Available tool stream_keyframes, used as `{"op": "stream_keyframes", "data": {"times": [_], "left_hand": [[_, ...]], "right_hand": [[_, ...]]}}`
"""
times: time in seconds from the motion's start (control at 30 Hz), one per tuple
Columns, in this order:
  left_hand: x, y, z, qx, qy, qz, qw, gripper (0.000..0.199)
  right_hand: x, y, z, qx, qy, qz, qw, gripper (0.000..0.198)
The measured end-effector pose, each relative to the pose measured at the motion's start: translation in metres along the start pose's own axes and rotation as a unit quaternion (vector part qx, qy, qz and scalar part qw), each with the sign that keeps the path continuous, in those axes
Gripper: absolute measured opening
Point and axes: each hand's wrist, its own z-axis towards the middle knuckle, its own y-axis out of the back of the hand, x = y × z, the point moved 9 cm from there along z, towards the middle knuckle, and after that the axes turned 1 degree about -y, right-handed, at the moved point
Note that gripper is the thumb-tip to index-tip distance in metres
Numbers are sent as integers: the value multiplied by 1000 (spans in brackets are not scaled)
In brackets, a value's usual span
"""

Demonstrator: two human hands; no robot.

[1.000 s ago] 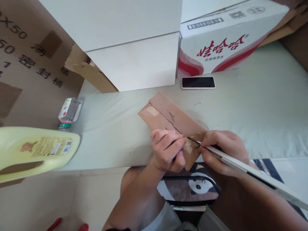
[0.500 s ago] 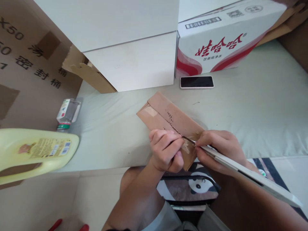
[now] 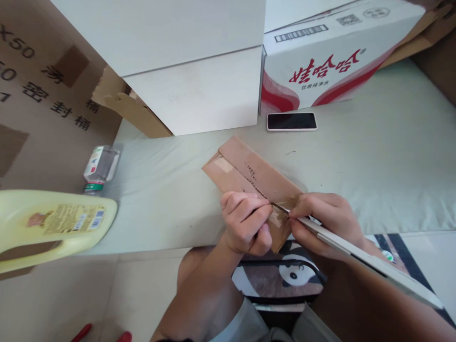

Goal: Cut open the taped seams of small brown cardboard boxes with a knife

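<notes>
A flat brown cardboard piece [image 3: 249, 173] lies on the pale green surface [image 3: 374, 156], its near end hanging over the front edge. My left hand [image 3: 245, 223] is closed on that near end and pins it down. My right hand [image 3: 326, 221] grips a long white utility knife [image 3: 359, 254]. Its thin blade tip [image 3: 280, 207] rests in a slit in the cardboard between my two hands. The slit runs diagonally up and to the left.
A phone [image 3: 292, 121] lies face up behind the cardboard. Behind it stand a white box [image 3: 199, 90] and a red-and-white carton [image 3: 331, 57]. A clear bottle [image 3: 99, 167], a yellow jug [image 3: 53, 223] and a large brown carton [image 3: 42, 95] are at the left.
The knife blade has slid a little to the left along the slit, and my right hand has followed it. My left hand holds the same spot.
</notes>
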Motion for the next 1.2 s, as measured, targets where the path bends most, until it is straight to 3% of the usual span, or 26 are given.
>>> {"op": "stream_keyframes", "data": {"times": [0.87,1.2], "left_hand": [[0,0,2,0,6,-3,1000,21],[0,0,1,3,6,0,1000,24]], "right_hand": [[-5,1,-3,-14,-13,33,999,21],[-11,5,-5,-22,-33,107,993,23]]}}
